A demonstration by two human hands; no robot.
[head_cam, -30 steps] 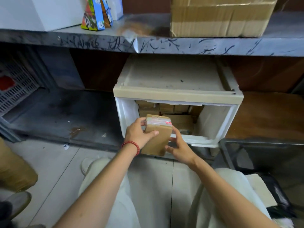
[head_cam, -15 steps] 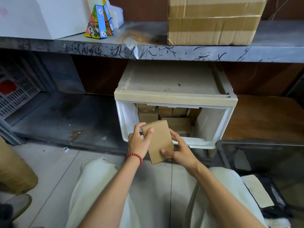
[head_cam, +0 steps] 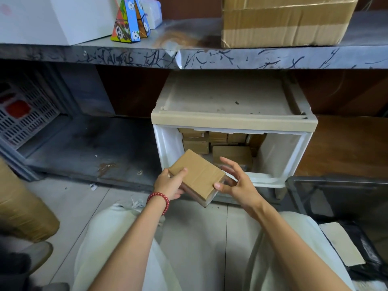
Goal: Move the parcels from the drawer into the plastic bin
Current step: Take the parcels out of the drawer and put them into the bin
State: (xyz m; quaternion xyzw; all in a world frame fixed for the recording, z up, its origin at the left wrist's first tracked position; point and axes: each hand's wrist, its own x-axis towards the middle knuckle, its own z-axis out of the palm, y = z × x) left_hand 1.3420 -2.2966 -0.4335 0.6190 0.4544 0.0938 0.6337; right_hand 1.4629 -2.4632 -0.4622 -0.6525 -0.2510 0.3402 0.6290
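A flat brown cardboard parcel is held tilted just in front of the open white drawer. My left hand grips its left end, thumb on top and fingers beneath. My right hand is at its right corner, thumb touching the edge, the other fingers spread and lifted off. Several more brown parcels are stacked at the back of the drawer. The dark plastic bin stands on the floor to the right, a flat parcel and black bags inside it.
A grey shelf edge runs overhead with a large carton, a white box and a colourful toy on it. A perforated crate stands far left. A brown sack lies on the floor at left. My knees are below.
The parcel has been drawn out of the drawer and tipped from upright to nearly flat. My right hand's fingers have opened away from it, leaving the thumb at its edge.
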